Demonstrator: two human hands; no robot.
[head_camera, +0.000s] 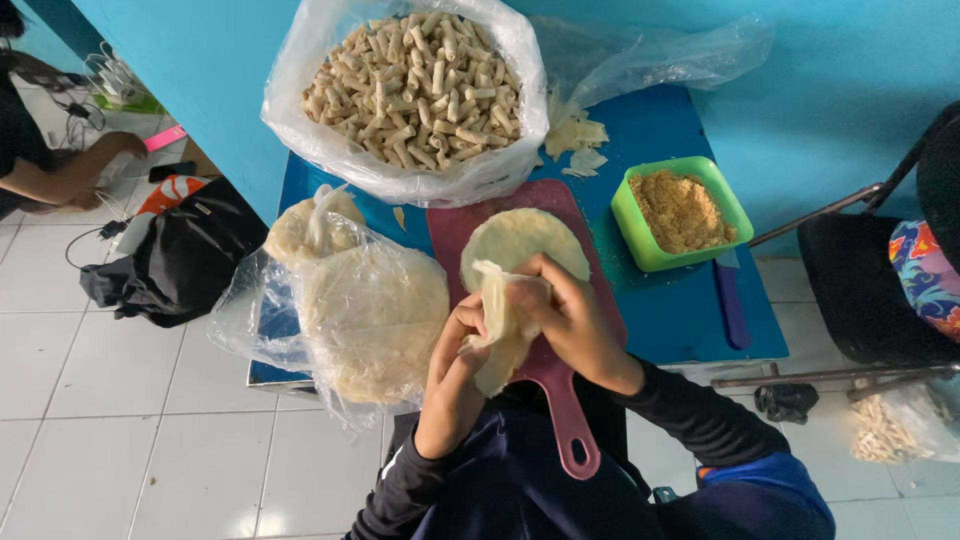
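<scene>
1. Hard to make out: my fingers fold over the thin pale wrapper (497, 325), so whatever lies inside it is hidden; my lap and the near edge of the blue table (670, 315) are covered by my dark sleeves, and a person at the top left is cut off by the frame

2. The grip: my left hand (455, 375) pinches the wrapper's lower left side and my right hand (565, 315) closes over its upper right, both clamped on the same limp sheet, which hangs between them just above the handle end of the pink cutting board (560, 400)

3. On the board, just beyond my knuckles, lies a flat round wrapper (520, 238), partly covered by my hands

4. To my left a clear bag of stacked wrappers (370, 310) overhangs the table's edge; straight ahead a large plastic bag of finished rolls (410, 85) fills the far side

5. To my right a green tub of crumbly filling (680, 212) sits near the board, with a purple-handled knife (730, 300) just beside it; bare blue tabletop shows between board and knife
</scene>
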